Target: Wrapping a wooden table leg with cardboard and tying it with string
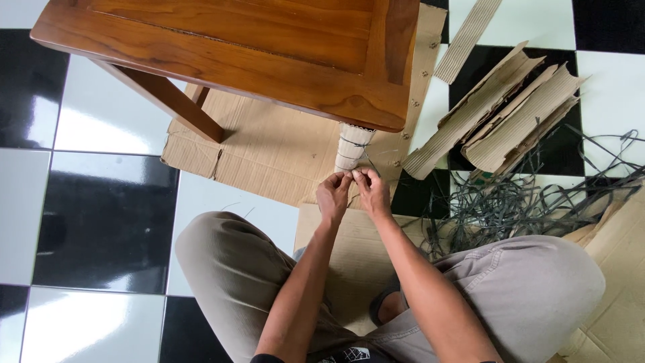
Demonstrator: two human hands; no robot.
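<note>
Head view: left hand [333, 196], right hand [371, 190] side by side, each grip pinched on strap [358, 163] at wrapped table leg [352, 146]

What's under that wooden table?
Under the wooden table lies flattened cardboard on the tiled floor. One bare leg shows, and another wrapped in corrugated card, where both hands meet. The tabletop covers anything further back.
</note>
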